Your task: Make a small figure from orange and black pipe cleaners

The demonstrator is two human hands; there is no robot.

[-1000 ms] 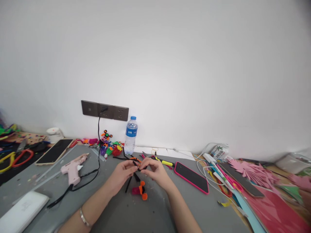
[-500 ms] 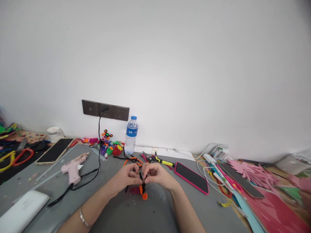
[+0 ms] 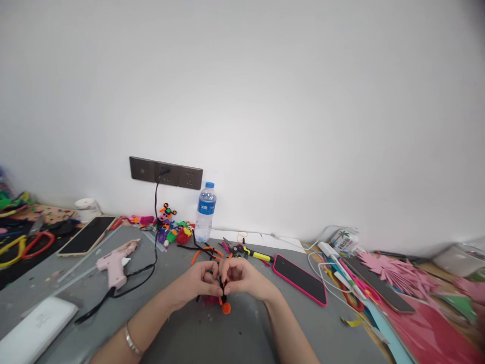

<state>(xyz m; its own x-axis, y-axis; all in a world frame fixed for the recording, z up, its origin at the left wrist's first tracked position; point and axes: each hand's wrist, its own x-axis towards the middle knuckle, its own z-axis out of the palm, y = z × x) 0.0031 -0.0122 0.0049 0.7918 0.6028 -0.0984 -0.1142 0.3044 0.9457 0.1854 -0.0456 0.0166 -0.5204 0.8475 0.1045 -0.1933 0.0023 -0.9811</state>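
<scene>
My left hand (image 3: 200, 282) and my right hand (image 3: 242, 279) meet above the grey mat (image 3: 212, 338), their fingertips pinched round one small piece. It is a black and orange pipe cleaner piece (image 3: 226, 307), with a round orange end hanging below the fingers; most of its black part is hidden by them. Something pink lies under the left fingers, partly covered. Just beyond the hands are loose black and orange pipe cleaners (image 3: 199, 247) and pliers with yellow-and-black handles (image 3: 252, 253).
A pink glue gun (image 3: 113, 264) with a black cord lies left, near a white power bank (image 3: 40, 328). A water bottle (image 3: 206, 210) stands by the wall beside several small pipe cleaner figures (image 3: 172, 230). A pink-cased phone (image 3: 299, 279) and pink paper (image 3: 435, 323) are right.
The fingers of both hands have drawn closer together round the black and orange piece, hiding more of its black part. The view has shifted very slightly.
</scene>
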